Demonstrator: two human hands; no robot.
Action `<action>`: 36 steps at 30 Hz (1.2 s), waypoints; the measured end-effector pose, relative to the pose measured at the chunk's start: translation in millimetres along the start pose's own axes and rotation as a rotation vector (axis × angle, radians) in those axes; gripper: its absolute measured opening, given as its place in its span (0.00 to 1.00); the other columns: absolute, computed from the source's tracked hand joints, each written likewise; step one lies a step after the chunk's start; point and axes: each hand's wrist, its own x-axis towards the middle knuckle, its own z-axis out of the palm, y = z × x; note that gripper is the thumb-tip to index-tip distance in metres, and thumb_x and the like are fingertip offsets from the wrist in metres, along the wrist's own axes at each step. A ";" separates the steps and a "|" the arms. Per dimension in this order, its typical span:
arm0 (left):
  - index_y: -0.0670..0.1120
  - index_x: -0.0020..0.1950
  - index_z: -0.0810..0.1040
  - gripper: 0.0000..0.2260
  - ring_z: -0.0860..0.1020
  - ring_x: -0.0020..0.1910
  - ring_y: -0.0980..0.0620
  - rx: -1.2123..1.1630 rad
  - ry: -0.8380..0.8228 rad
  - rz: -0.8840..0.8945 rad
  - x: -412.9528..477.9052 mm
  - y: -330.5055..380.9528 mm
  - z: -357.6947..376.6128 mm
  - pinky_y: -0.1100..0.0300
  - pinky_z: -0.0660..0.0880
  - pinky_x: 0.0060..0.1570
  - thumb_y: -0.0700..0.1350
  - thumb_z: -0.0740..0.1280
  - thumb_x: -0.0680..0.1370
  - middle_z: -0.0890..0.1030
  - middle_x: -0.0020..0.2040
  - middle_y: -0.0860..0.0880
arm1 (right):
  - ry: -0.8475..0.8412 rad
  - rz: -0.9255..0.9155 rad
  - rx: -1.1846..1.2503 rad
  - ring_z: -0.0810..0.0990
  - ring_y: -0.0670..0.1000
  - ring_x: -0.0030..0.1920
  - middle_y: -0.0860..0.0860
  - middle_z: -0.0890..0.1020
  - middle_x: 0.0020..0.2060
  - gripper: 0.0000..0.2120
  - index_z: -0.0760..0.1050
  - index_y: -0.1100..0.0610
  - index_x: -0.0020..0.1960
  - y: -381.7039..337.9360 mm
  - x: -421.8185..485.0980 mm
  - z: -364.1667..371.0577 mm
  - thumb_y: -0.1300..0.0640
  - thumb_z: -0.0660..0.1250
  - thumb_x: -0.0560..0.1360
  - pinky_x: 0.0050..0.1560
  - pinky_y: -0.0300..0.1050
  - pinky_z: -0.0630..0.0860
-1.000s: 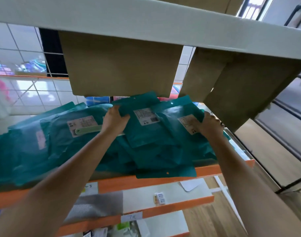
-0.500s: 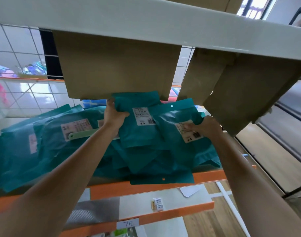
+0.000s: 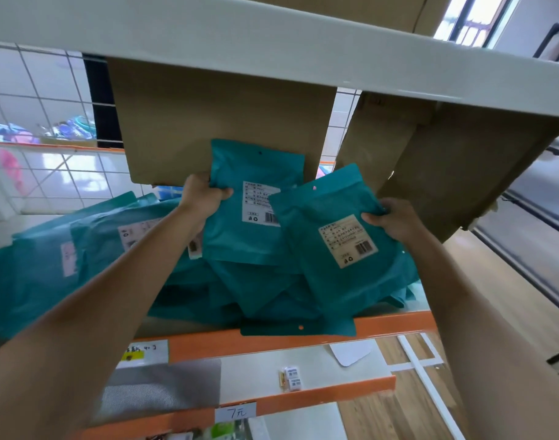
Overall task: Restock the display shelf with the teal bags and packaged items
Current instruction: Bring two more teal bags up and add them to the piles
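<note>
One teal bag [image 3: 252, 239] is gripped at its left edge by the left hand [image 3: 205, 198], the fingers curled behind it and the thumb pressed on its front. A second teal bag [image 3: 345, 287] is held at its right edge by the right hand [image 3: 395, 220] in the same way, and part of the first is overlapped by it. Both are raised upright over the pile of teal bags [image 3: 81, 265] lying on the shelf [image 3: 395, 325] with the orange front rail, below a cardboard box [image 3: 221, 122].

A white label [image 3: 260, 201] with a barcode is carried by the first bag and a like label [image 3: 348, 241] by the second; the print is too small to be read. "7元" is written on a price tag [image 3: 236, 412] on the lower rail. Handwriting on a tag with a yellow sticker [image 3: 143, 350] cannot be made out.
</note>
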 end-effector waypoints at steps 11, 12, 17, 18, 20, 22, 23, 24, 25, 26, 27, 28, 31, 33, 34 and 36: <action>0.46 0.49 0.76 0.02 0.74 0.34 0.56 0.411 -0.094 0.274 -6.4 33.0 -65.2 0.63 0.70 0.36 0.43 0.65 0.78 0.78 0.43 0.47 | -0.083 -0.231 -0.058 0.80 0.51 0.43 0.53 0.81 0.42 0.05 0.77 0.59 0.50 -47.6 -27.7 -16.2 0.58 0.67 0.76 0.47 0.45 0.76; 0.46 0.49 0.77 0.03 0.75 0.33 0.57 0.427 -0.115 0.286 -6.6 34.0 -73.4 0.64 0.71 0.34 0.44 0.65 0.78 0.78 0.42 0.47 | -0.082 -0.247 -0.068 0.81 0.53 0.46 0.54 0.82 0.45 0.06 0.77 0.58 0.51 -53.3 -30.9 -16.7 0.58 0.67 0.76 0.51 0.48 0.77; 0.43 0.47 0.79 0.05 0.76 0.36 0.50 0.596 -0.220 0.385 -6.8 38.1 -112.7 0.64 0.73 0.34 0.44 0.67 0.77 0.80 0.41 0.43 | -0.044 -0.353 -0.237 0.81 0.55 0.48 0.54 0.82 0.47 0.06 0.78 0.56 0.52 -88.5 -46.9 -12.1 0.57 0.67 0.75 0.55 0.54 0.76; 0.43 0.46 0.79 0.05 0.76 0.37 0.48 0.630 -0.221 0.413 -7.1 38.9 -121.5 0.60 0.74 0.37 0.44 0.67 0.77 0.81 0.41 0.41 | -0.030 -0.375 -0.269 0.81 0.55 0.48 0.54 0.82 0.46 0.07 0.78 0.56 0.52 -96.2 -51.2 -8.8 0.57 0.67 0.75 0.55 0.55 0.76; 0.48 0.43 0.79 0.04 0.78 0.39 0.45 0.706 -0.220 0.458 -7.6 37.7 -141.0 0.52 0.76 0.43 0.46 0.67 0.77 0.82 0.42 0.40 | 0.007 -0.422 -0.341 0.80 0.55 0.48 0.54 0.82 0.45 0.07 0.78 0.57 0.52 -111.0 -60.5 0.9 0.57 0.66 0.75 0.53 0.55 0.76; 0.51 0.41 0.77 0.05 0.79 0.41 0.42 0.758 -0.231 0.488 -10.4 35.3 -163.3 0.48 0.76 0.44 0.48 0.67 0.76 0.81 0.41 0.41 | 0.042 -0.461 -0.388 0.80 0.54 0.47 0.53 0.82 0.45 0.07 0.77 0.57 0.51 -126.2 -72.5 12.9 0.55 0.66 0.75 0.52 0.55 0.75; 0.50 0.41 0.77 0.05 0.79 0.42 0.41 0.775 -0.236 0.494 -12.4 34.3 -175.8 0.47 0.77 0.45 0.48 0.67 0.76 0.81 0.41 0.41 | 0.059 -0.476 -0.401 0.79 0.54 0.47 0.52 0.81 0.44 0.07 0.77 0.56 0.50 -134.0 -78.1 19.6 0.55 0.66 0.75 0.52 0.54 0.75; 0.47 0.43 0.78 0.06 0.79 0.43 0.40 0.783 -0.240 0.498 -14.3 34.2 -188.6 0.46 0.76 0.45 0.49 0.67 0.76 0.81 0.42 0.41 | 0.070 -0.485 -0.406 0.78 0.53 0.47 0.51 0.81 0.44 0.06 0.76 0.56 0.49 -142.6 -85.0 26.3 0.54 0.66 0.75 0.52 0.53 0.74; 0.46 0.46 0.79 0.07 0.80 0.44 0.41 0.787 -0.243 0.501 -15.1 34.6 -201.8 0.45 0.76 0.47 0.49 0.67 0.76 0.82 0.43 0.42 | 0.073 -0.502 -0.400 0.78 0.53 0.47 0.51 0.80 0.44 0.06 0.76 0.57 0.49 -151.0 -90.6 32.8 0.55 0.66 0.75 0.51 0.52 0.74; 0.47 0.48 0.80 0.07 0.80 0.44 0.42 0.797 -0.248 0.505 -15.9 35.7 -215.4 0.45 0.76 0.48 0.50 0.67 0.76 0.82 0.44 0.43 | 0.069 -0.523 -0.389 0.78 0.54 0.46 0.52 0.80 0.43 0.06 0.76 0.58 0.48 -160.1 -97.4 40.0 0.56 0.66 0.75 0.50 0.53 0.74; 0.48 0.50 0.80 0.08 0.79 0.45 0.44 0.815 -0.251 0.504 -17.1 37.1 -228.9 0.46 0.76 0.49 0.50 0.66 0.77 0.82 0.45 0.45 | 0.060 -0.544 -0.375 0.79 0.56 0.46 0.54 0.80 0.43 0.06 0.76 0.59 0.48 -168.5 -102.6 47.7 0.56 0.66 0.75 0.49 0.54 0.74; 0.48 0.52 0.79 0.09 0.79 0.46 0.45 0.841 -0.251 0.507 -18.0 38.8 -242.3 0.47 0.75 0.50 0.51 0.66 0.77 0.81 0.46 0.46 | 0.050 -0.558 -0.362 0.79 0.56 0.45 0.55 0.80 0.43 0.06 0.75 0.60 0.48 -177.8 -109.7 56.0 0.57 0.66 0.75 0.48 0.55 0.75; 0.48 0.56 0.78 0.12 0.76 0.50 0.47 0.944 -0.225 0.544 -18.8 42.3 -277.2 0.52 0.72 0.50 0.53 0.64 0.78 0.79 0.51 0.46 | 0.029 -0.575 -0.321 0.79 0.56 0.44 0.55 0.80 0.41 0.06 0.75 0.61 0.46 -202.7 -130.0 81.7 0.57 0.66 0.75 0.46 0.55 0.74; 0.47 0.59 0.77 0.14 0.75 0.52 0.46 0.988 -0.198 0.571 -19.4 42.2 -299.0 0.54 0.69 0.49 0.52 0.63 0.78 0.79 0.55 0.45 | 0.013 -0.589 -0.298 0.78 0.55 0.44 0.53 0.80 0.42 0.05 0.74 0.60 0.45 -217.8 -141.3 99.1 0.58 0.66 0.75 0.45 0.51 0.74; 0.46 0.59 0.77 0.14 0.75 0.53 0.45 0.996 -0.189 0.584 -19.6 41.5 -309.9 0.53 0.69 0.49 0.51 0.63 0.78 0.79 0.56 0.44 | 0.002 -0.599 -0.288 0.78 0.54 0.44 0.53 0.80 0.42 0.03 0.74 0.59 0.45 -225.4 -147.0 107.5 0.59 0.66 0.75 0.43 0.48 0.72; 0.45 0.57 0.78 0.13 0.75 0.54 0.44 1.017 -0.173 0.603 -23.1 38.8 -332.1 0.52 0.70 0.50 0.51 0.63 0.78 0.79 0.55 0.44 | -0.010 -0.638 -0.282 0.76 0.54 0.43 0.54 0.79 0.42 0.02 0.74 0.60 0.45 -239.3 -155.1 124.0 0.61 0.66 0.75 0.37 0.43 0.66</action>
